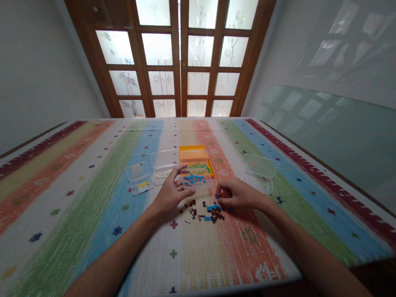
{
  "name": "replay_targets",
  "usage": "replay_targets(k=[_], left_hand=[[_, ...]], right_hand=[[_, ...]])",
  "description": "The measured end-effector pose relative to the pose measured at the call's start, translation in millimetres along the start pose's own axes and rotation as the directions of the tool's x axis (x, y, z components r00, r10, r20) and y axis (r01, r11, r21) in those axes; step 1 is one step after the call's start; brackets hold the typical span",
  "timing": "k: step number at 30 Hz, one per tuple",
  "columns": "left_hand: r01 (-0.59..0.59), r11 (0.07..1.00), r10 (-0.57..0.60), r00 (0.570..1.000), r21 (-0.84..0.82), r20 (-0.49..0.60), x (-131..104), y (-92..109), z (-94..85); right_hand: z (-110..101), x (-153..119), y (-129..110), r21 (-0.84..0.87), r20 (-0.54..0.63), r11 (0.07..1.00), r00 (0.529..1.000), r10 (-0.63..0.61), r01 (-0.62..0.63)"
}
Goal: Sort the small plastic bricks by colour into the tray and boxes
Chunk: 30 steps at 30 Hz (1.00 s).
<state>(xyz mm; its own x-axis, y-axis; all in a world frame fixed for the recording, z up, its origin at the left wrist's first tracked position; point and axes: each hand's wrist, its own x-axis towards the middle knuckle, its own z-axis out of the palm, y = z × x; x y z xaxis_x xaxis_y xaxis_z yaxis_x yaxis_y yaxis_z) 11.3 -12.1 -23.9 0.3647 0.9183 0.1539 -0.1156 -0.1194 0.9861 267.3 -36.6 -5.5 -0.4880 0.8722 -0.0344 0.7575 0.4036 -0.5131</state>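
Observation:
My left hand (170, 192) is open, thumb and fingers apart, at the left side of a clear plastic box (208, 182) that holds small blue bricks (193, 178). Its fingertips reach the box's edge, but I cannot tell whether they press on it. On the cloth in front lies a loose pile of small dark brown bricks (217, 217) mixed with blue bricks (213, 207). At the pile's right edge my right hand (239, 194) is closed in a pinch. Whatever sits between its fingertips is too small to make out.
Behind the blue bricks stands an orange-yellow box (191, 148) with green pieces. To the left are a small clear case (141, 192) with yellow pieces and another clear case (165, 167) with pale pieces. An open clear case (261, 179) lies right. A striped cloth (94, 222) covers the table.

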Motion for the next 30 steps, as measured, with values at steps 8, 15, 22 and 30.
replay_targets(k=[8, 15, 22, 30], left_hand=[[-0.012, 0.999, 0.012, 1.0, -0.03, 0.01, -1.0, 0.4, 0.3], [0.009, 1.0, -0.009, 1.0, -0.029, 0.002, -1.0, 1.7, 1.1], [-0.015, 1.0, 0.015, 1.0, -0.015, 0.005, -2.3, 2.4, 1.6], [-0.006, 1.0, 0.006, 1.0, 0.004, 0.006, -2.1, 0.9, 0.6]], right_hand=[[3.0, 0.9, 0.1, -0.051, -0.049, 0.998, 0.998, -0.034, 0.032], [-0.3, -1.0, 0.1, -0.069, -0.056, 0.997, 0.998, -0.021, 0.017], [1.7, 2.0, 3.1, -0.077, -0.027, 0.997, 1.0, 0.007, -0.009], [-1.1, 0.6, 1.3, -0.054, -0.022, 0.999, 1.0, 0.002, -0.004]])
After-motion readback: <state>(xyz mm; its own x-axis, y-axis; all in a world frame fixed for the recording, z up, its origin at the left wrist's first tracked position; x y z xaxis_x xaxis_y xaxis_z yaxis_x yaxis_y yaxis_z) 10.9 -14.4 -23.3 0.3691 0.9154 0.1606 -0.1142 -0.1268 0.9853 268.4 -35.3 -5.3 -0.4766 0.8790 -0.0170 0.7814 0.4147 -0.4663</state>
